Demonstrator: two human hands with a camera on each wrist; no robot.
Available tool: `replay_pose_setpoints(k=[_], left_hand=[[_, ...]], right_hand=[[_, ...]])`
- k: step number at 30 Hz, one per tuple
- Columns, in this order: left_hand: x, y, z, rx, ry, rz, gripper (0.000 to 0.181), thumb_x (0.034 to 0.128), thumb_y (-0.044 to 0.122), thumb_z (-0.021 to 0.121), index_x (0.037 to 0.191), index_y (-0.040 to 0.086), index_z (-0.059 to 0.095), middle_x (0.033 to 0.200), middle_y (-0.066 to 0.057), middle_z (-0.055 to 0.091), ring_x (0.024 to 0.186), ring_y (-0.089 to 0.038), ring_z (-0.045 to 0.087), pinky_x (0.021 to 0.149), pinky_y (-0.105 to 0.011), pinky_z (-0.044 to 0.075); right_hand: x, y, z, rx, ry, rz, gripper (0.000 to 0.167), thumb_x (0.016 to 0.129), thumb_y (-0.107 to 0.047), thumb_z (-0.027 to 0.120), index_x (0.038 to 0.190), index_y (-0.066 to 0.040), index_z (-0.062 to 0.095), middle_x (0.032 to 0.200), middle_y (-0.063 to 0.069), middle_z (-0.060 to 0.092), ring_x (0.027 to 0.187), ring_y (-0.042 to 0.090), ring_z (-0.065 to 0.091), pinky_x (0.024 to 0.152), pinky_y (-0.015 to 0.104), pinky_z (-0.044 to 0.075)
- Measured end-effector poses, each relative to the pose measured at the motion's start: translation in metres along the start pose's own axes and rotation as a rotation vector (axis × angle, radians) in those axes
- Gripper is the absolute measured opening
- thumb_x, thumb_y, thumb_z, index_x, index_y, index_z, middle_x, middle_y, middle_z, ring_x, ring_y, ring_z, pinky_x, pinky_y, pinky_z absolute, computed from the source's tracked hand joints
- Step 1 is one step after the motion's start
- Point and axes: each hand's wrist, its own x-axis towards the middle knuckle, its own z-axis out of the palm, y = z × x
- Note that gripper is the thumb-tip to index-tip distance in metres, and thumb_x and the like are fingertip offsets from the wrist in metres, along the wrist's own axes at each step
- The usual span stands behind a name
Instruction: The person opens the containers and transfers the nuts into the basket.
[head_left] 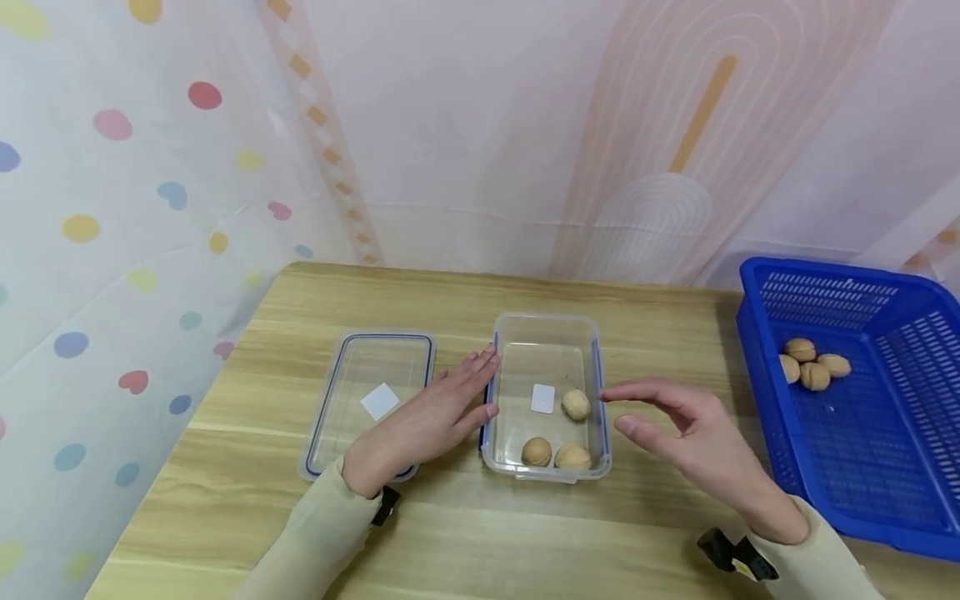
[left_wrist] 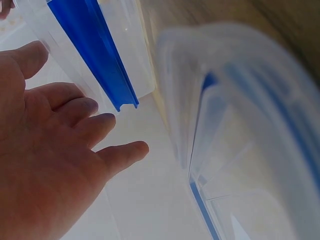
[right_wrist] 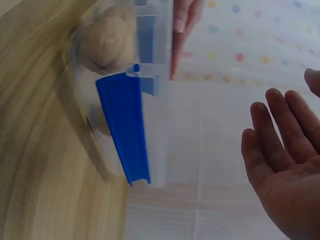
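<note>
A clear plastic container (head_left: 517,358) with blue side latches stands on the table, holding three walnuts: one walnut (head_left: 576,404) on the right and two at the near end. My left hand (head_left: 427,421) lies along the container's left side, its straight fingertips at the rim and its forearm crossing the lid. Just right of the container hovers my right hand (head_left: 686,429), its fingers loosely bent with nothing in them. In the right wrist view, that hand (right_wrist: 285,160) is apart from the latch (right_wrist: 123,127). Flat on the table to the left is the clear lid (head_left: 390,354) with a blue seal.
A blue plastic basket (head_left: 885,492) stands at the right of the table, with several walnuts (head_left: 815,376) in its left part. White labels mark the lid and the container's floor. Behind the wooden table (head_left: 660,321) hangs a patterned cloth (head_left: 480,167).
</note>
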Motion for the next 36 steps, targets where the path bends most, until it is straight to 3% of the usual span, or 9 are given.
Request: replay_pose_setpoints(k=[5,10,15,28,36], left_hand=[[0.000,-0.001,0.001,-0.006,0.005,0.000,0.066,0.1105,0.035,0.051,0.162,0.001,0.027,0.172,-0.011,0.015,0.156,-0.036,0.020,0.119,-0.067,0.023],[0.000,-0.002,0.002,-0.010,0.011,0.002,0.066,0.1103,0.034,0.051,0.162,0.001,0.027,0.172,-0.011,0.015,0.156,-0.036,0.020,0.119,-0.068,0.023],[0.000,-0.001,0.002,-0.011,0.013,0.001,0.066,0.1103,0.034,0.051,0.162,0.001,0.028,0.172,-0.011,0.016,0.156,-0.035,0.020,0.119,-0.068,0.023],[-0.001,-0.001,0.002,-0.020,0.013,0.001,0.066,0.1105,0.035,0.051,0.163,0.001,0.027,0.172,-0.010,0.015,0.157,-0.032,0.019,0.119,-0.067,0.023],[0.000,-0.002,0.002,-0.032,0.007,0.005,0.067,0.1106,0.034,0.051,0.163,0.001,0.026,0.172,-0.011,0.014,0.157,-0.032,0.018,0.119,-0.067,0.022]], right_hand=[[0.010,0.008,0.008,-0.124,-0.080,0.010,0.033,0.094,-0.007,0.075,0.124,-0.021,0.075,0.123,-0.009,0.074,0.120,0.012,0.066,0.107,0.023,0.045],[0.017,0.012,0.013,-0.165,-0.155,0.044,0.032,0.094,-0.016,0.078,0.125,-0.024,0.075,0.125,-0.013,0.072,0.122,0.013,0.065,0.105,0.039,0.051],[0.023,0.014,0.016,-0.201,-0.224,0.082,0.036,0.094,-0.026,0.079,0.130,-0.028,0.072,0.130,-0.015,0.069,0.126,0.014,0.062,0.105,0.051,0.050],[0.044,0.026,0.027,-0.257,-0.410,-0.049,0.045,0.095,-0.033,0.078,0.137,-0.020,0.069,0.135,-0.001,0.068,0.122,0.018,0.065,0.098,0.044,0.056],[0.053,0.032,0.036,-0.257,-0.494,-0.092,0.047,0.090,-0.023,0.083,0.134,-0.012,0.070,0.133,0.003,0.070,0.121,0.020,0.066,0.099,0.042,0.056]])
